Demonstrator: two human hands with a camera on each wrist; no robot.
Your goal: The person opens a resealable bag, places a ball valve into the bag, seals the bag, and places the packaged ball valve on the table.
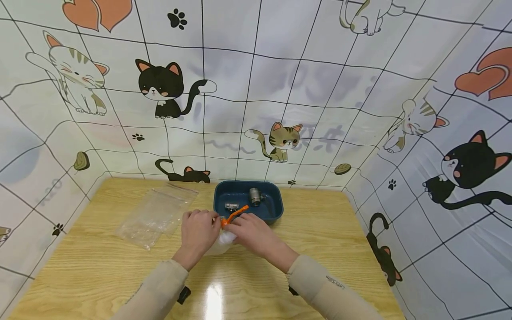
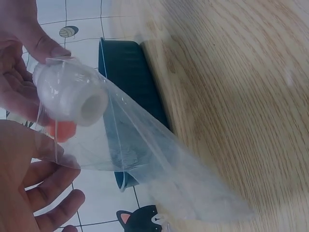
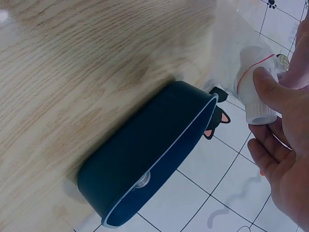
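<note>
In the left wrist view, a white plastic valve (image 2: 72,94) sits at the mouth of a clear zip bag (image 2: 159,169). Its orange lever (image 1: 238,213) sticks up between the hands in the head view. My right hand (image 3: 285,130) grips the valve, its thumb on the white body beside the bag's red zip line. The ribbed end of the valve shows outside the bag. With thumb and fingertips my left hand (image 1: 198,233) pinches the bag's edge near the orange part. Both hands are above the near side of a dark blue tub (image 1: 276,218).
Inside the tub lie a grey metal cylindrical part (image 1: 254,195) and a small shiny metal piece (image 1: 232,206). Flattened clear bags (image 1: 156,213) lie on the wooden table (image 1: 320,240) to the left. A cat-print sheet (image 1: 228,102) stands around the table's back and sides.
</note>
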